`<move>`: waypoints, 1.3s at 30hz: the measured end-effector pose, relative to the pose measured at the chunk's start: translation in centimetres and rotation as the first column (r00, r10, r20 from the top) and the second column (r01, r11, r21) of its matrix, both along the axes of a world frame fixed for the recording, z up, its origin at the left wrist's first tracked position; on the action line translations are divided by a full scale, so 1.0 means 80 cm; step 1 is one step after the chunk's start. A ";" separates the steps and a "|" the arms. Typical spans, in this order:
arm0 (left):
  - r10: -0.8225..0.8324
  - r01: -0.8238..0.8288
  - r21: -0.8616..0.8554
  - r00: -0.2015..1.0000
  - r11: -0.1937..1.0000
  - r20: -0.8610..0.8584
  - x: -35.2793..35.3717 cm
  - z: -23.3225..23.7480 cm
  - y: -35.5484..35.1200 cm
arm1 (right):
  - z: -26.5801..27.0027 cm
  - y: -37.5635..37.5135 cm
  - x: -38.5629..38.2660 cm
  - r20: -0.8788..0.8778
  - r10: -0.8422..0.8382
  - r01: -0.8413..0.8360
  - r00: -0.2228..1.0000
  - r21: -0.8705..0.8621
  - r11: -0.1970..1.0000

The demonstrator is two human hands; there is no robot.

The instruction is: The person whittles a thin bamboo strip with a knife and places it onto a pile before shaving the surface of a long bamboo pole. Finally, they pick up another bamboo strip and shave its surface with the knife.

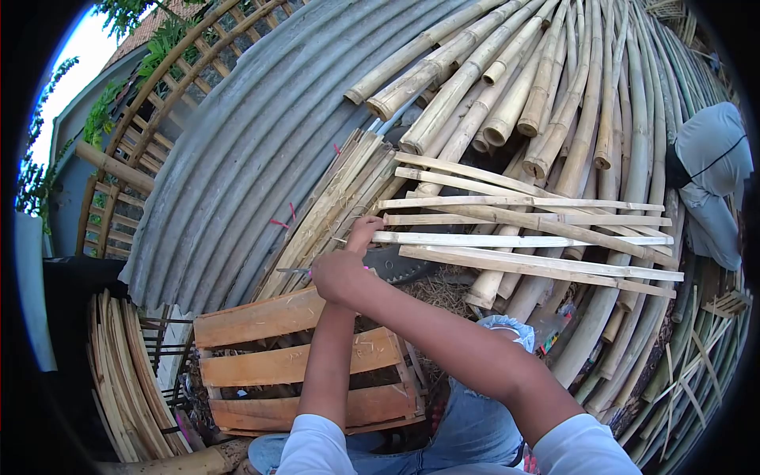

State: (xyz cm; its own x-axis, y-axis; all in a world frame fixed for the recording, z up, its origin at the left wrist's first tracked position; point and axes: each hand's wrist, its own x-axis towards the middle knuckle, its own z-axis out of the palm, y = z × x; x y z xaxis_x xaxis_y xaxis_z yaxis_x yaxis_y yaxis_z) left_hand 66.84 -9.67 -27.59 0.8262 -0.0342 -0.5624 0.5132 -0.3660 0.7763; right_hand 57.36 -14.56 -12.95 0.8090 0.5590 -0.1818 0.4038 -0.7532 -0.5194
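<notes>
My left hand (364, 233) is closed at the near end of a pale bamboo strip (507, 239), and a small tip pokes out on the hand's left side. My right hand (336, 277) crosses over my left forearm in a fist, with a thin grey knife blade (294, 271) sticking out to the left; its handle is mostly hidden by the fingers. More split bamboo strips (546, 219) lie fanned out to the right, resting across thick bamboo poles. Just left of my hands is a bundle of split bamboo (332, 202) with pink ties.
Corrugated sheet metal (261, 134) rises at the left behind a slatted wooden crate (297, 358). Long bamboo poles (507, 103) fill the back and right. Another bundle of strips (131, 380) stands lower left. A person in a grey head covering (712, 150) is at the far right.
</notes>
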 end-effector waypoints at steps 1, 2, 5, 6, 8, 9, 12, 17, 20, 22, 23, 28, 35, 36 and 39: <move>0.054 -0.054 -0.004 0.998 0.999 0.014 -0.001 0.000 -0.003 | 0.001 0.000 -0.001 0.001 -0.001 0.001 1.000 0.000 1.000; 0.053 -0.053 -0.005 0.998 0.999 0.015 -0.002 0.000 -0.006 | -0.001 0.001 -0.002 0.025 0.005 -0.005 1.000 0.004 1.000; 0.078 -0.077 -0.068 0.997 0.995 0.010 0.000 -0.006 -0.011 | -0.005 0.004 -0.002 0.041 0.027 -0.027 0.999 0.011 1.000; 0.082 -0.079 -0.081 0.996 0.994 0.035 0.002 -0.014 -0.010 | -0.007 0.004 -0.002 0.031 0.042 -0.043 0.999 0.016 0.999; 0.084 -0.078 -0.097 0.995 0.992 0.057 0.006 -0.024 -0.010 | -0.009 0.007 -0.001 0.016 0.025 -0.026 1.000 0.012 1.000; 0.091 -0.082 -0.117 0.993 0.990 0.074 0.008 -0.027 -0.011 | -0.011 0.008 0.000 0.002 0.013 -0.013 1.000 0.010 1.000; 0.110 -0.098 -0.072 0.978 0.993 0.180 0.018 -0.042 -0.017 | -0.014 0.008 0.000 0.076 0.022 -0.024 0.997 0.034 0.999; -0.142 -0.273 0.444 0.697 0.854 0.702 0.016 0.003 -0.055 | 0.005 0.004 0.004 0.148 -0.077 0.041 0.986 0.233 0.972; -0.487 -0.122 0.627 0.524 0.769 0.699 0.029 0.024 -0.082 | 0.002 0.007 0.005 0.258 -0.147 0.040 0.955 0.380 0.924; -0.563 -0.062 0.677 0.503 0.733 0.656 0.050 0.010 -0.093 | 0.002 0.008 0.006 0.325 -0.171 0.011 0.930 0.440 0.898; -0.637 -0.003 0.725 0.477 0.688 0.606 0.058 0.008 -0.099 | 0.005 0.008 0.006 0.341 -0.182 0.008 0.922 0.454 0.891; -0.750 0.038 0.834 0.461 0.550 0.474 0.082 -0.001 -0.132 | 0.018 0.005 0.005 0.355 -0.210 0.008 0.911 0.493 0.870; -0.790 -0.037 0.877 0.418 0.478 0.448 0.090 0.017 -0.130 | 0.011 0.014 -0.001 0.338 -0.176 -0.003 0.925 0.470 0.883; -0.791 -0.037 0.879 0.418 0.476 0.446 0.090 0.020 -0.132 | 0.011 0.016 -0.001 0.339 -0.177 -0.007 0.924 0.478 0.878; -0.732 -0.029 0.837 0.470 0.546 0.494 0.094 0.022 -0.143 | 0.008 0.029 0.003 0.334 -0.199 0.003 0.922 0.505 0.863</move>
State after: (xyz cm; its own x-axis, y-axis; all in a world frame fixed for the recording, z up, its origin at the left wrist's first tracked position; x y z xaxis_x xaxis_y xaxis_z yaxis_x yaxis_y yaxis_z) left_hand 74.39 -21.14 -25.83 0.8854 -0.3940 0.2467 -0.4331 -0.8920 0.1296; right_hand 57.63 -12.21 -12.29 0.8179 0.4061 0.4075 0.5713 -0.4892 -0.6590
